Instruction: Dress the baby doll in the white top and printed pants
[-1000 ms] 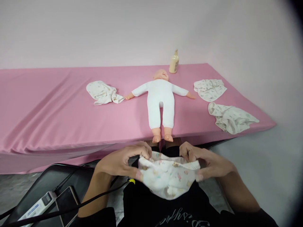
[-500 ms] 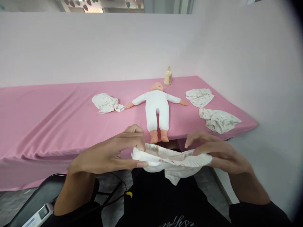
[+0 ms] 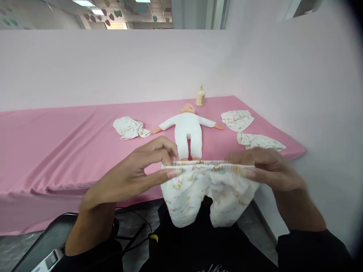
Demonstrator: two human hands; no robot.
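Observation:
Small white printed baby pants (image 3: pixel 184 196) hang in front of me, their waistband stretched level between both hands. My left hand (image 3: pixel 150 166) pinches the left end of the waistband between thumb and fingers. At the right end, my right hand (image 3: pixel 269 170) grips the band the same way, slightly blurred. Just beyond the waistband lies a baby doll (image 3: pixel 187 130) in a white bodysuit, on its back with arms spread and head away from me. Its feet are mostly hidden behind the pants.
A pink-covered table (image 3: pixel 70 151) runs along the wall. A crumpled printed cloth (image 3: pixel 129 127) lies left of the doll; two more, an upper cloth (image 3: pixel 237 119) and a lower cloth (image 3: pixel 259 141), lie right. A pump bottle (image 3: pixel 200 97) stands behind. A dark chair (image 3: pixel 48 241) is at lower left.
The pants were bunched and lower; now the waistband is raised and pulled straight, with both legs hanging down. My right hand has closed more firmly on its end. The view has tilted up slightly.

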